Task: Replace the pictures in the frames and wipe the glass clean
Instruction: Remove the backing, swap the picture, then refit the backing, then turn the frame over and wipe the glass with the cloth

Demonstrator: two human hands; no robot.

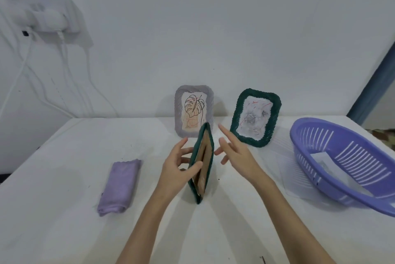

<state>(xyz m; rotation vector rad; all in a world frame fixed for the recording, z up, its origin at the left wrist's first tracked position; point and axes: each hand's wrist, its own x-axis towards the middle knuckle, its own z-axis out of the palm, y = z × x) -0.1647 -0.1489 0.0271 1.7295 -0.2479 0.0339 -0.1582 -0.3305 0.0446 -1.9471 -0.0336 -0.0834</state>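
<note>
The left hand (179, 167) has its grip pinched on a dark green frame (202, 165), thumb on the brown back board and fingers on the far side. The frame stands on its bottom edge on the white worktop (64, 178), turned almost edge-on, in the middle and close to the person. The right hand (237, 152) is just beside it, not touching, with its grip spread wide and nothing in it

I think this frame is light and stiff, with glass in front that could crack or get smudged. The bumpy green rim looks like the best place to hold, since it will not slip. The thin back board may bend, so the right hand should pull it gently while the left keeps the rim steady

Behind it 2 more frames stand up near the wall: a grey frame (194, 111) with a leaf drawing and another green frame (255, 117) with a rose drawing. A folded purple cloth (119, 186) lies well apart on the left; it looks soft and good for wiping. A purple basket (346, 163) on the right holds some papers (320, 157), maybe the new pictures
</note>
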